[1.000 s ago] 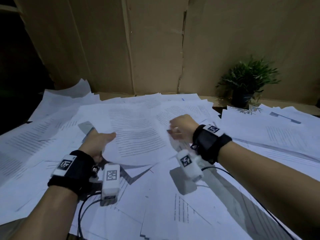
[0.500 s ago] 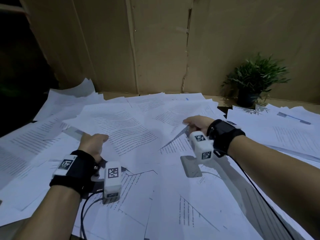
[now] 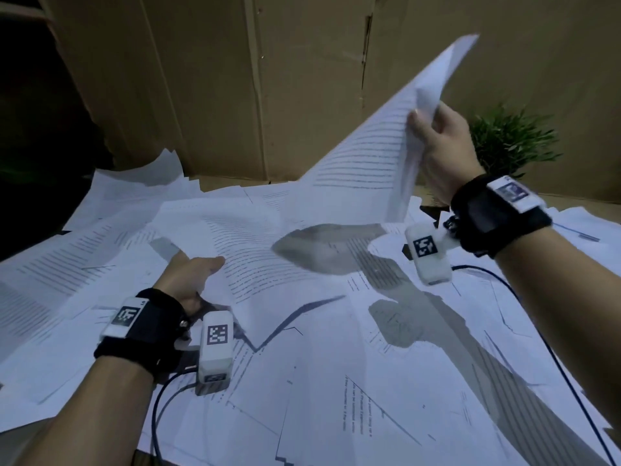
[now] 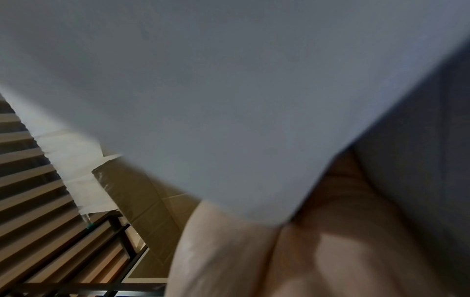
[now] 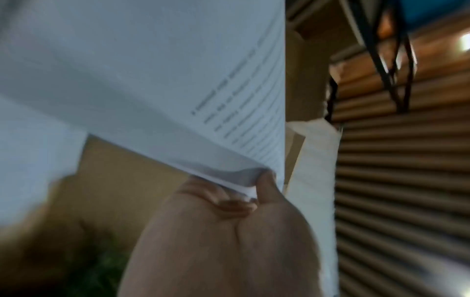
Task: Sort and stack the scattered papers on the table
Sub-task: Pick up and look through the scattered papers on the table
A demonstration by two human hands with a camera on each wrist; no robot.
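Printed white papers (image 3: 336,381) lie scattered and overlapping across the whole table. My right hand (image 3: 428,124) is raised at the upper right and pinches one text sheet (image 3: 363,163) by its edge, so the sheet hangs tilted above the pile. The right wrist view shows thumb and fingers (image 5: 264,186) clamped on that sheet (image 5: 152,76). My left hand (image 3: 198,270) stays low at centre left, thumb on top of another text sheet (image 3: 248,253) and fingers hidden under its edge. In the left wrist view this sheet (image 4: 229,90) covers the fingers.
A small potted plant (image 3: 514,142) stands at the back right, just behind my raised right hand. A cardboard wall (image 3: 218,79) closes off the back of the table. Black cables (image 3: 156,418) trail from both wrist cameras over the papers.
My right hand has lifted its sheet from the pile, up and to the right. The left hand has stayed in place on its sheet.
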